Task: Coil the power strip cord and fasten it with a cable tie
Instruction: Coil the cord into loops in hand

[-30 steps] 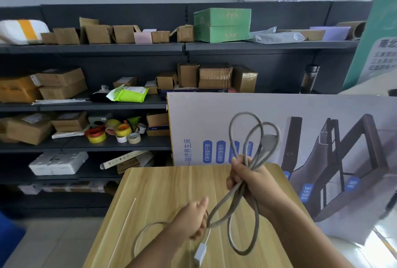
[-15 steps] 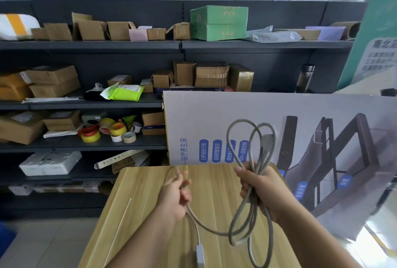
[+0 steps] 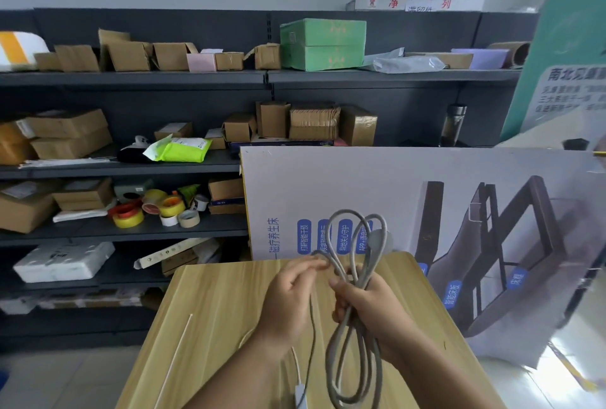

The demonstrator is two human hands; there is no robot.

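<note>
Head view: your right hand grips the coiled cord above the desk centre; your left hand pinches a strand beside it. Cable tie lies near the left edge.

left hand: risen from low over the surface's near edge to beside the right hand, fingertips now at the bundle's top | cord: slack strand drawn up into the coil, another loop gathered | right hand: lower, closer to the surface | grip on coil: unchanged side
</note>
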